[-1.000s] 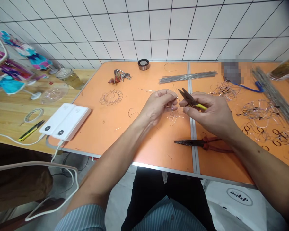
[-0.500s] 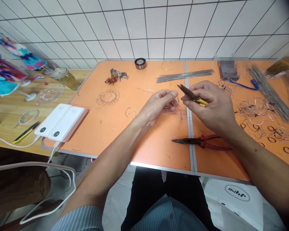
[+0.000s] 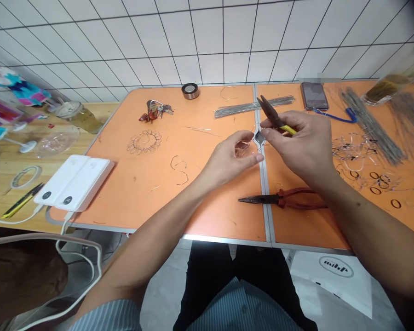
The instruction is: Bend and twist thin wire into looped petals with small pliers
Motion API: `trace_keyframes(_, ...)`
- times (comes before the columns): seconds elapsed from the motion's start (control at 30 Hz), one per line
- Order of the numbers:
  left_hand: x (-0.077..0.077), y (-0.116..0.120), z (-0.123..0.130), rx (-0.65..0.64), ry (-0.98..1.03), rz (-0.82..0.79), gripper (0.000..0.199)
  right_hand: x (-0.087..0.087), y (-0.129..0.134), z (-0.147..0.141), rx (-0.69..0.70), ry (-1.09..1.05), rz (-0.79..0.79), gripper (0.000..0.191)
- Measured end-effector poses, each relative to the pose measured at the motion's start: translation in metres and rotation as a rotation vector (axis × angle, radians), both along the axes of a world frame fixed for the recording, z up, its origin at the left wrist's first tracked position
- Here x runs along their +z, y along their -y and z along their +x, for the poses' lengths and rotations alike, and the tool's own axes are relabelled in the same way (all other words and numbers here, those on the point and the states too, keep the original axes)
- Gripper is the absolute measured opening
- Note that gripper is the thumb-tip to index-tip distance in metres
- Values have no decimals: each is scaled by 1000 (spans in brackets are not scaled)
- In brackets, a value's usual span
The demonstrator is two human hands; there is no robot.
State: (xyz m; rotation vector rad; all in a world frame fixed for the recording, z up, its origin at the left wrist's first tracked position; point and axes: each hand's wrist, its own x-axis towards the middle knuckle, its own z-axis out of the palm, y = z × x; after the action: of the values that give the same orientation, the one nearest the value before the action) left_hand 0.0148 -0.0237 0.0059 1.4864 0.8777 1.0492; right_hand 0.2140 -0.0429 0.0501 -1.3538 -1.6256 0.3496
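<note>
My right hand (image 3: 303, 140) is closed around pliers (image 3: 273, 115) with dark jaws and a yellow handle, the jaws pointing up and left. Its thumb and fingertips also touch a bent wire piece (image 3: 260, 138) with a small diamond-shaped outline. My left hand (image 3: 227, 156) curls round the left side of this wire piece, thumb stretched below and fingers above. Fine coppery loops show inside its curl; the exact finger contact is partly hidden. Red-handled long-nose pliers (image 3: 279, 199) lie on the orange table (image 3: 214, 211) below my hands.
A wire ring with loops (image 3: 145, 142) and cut wire bits lie left. Straight wires (image 3: 234, 108) and a tape roll (image 3: 190, 90) are behind. Tangled wire (image 3: 355, 147), small dark rings (image 3: 375, 190), a wire bundle (image 3: 374, 126) and a phone (image 3: 314, 96) are right. White power banks (image 3: 74, 181) sit left.
My left thumb has moved down, away from the fingers, and the wire piece has turned to show its diamond outline. The pliers' jaws now point more upward. The view has shifted slightly right.
</note>
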Motion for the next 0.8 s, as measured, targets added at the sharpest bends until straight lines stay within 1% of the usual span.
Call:
trace_keyframes(0.07,-2,-1,2,-32,42,-15,57,1,0,-1,17,-50,-45,12)
trace_keyframes(0.13,-2,-2,1,-78,81,-44,59,2,1,-3,35,-95,-86,10)
trace_keyframes(0.23,4,0,-2,-76,75,-116,54,2,1,-3,52,-128,-138,7)
trace_keyframes(0.37,11,3,-3,-47,86,-229,42,4,0,-2,60,-102,-168,5)
trace_keyframes(0.5,14,3,-2,-35,118,-316,33,7,-1,-2,48,-53,-190,6)
trace_keyframes(0.63,15,2,-2,-34,152,-367,23,9,0,-4,39,-20,-180,7)
trace_keyframes(0.8,16,1,-4,-50,159,-421,17,8,1,-5,49,13,-163,6)
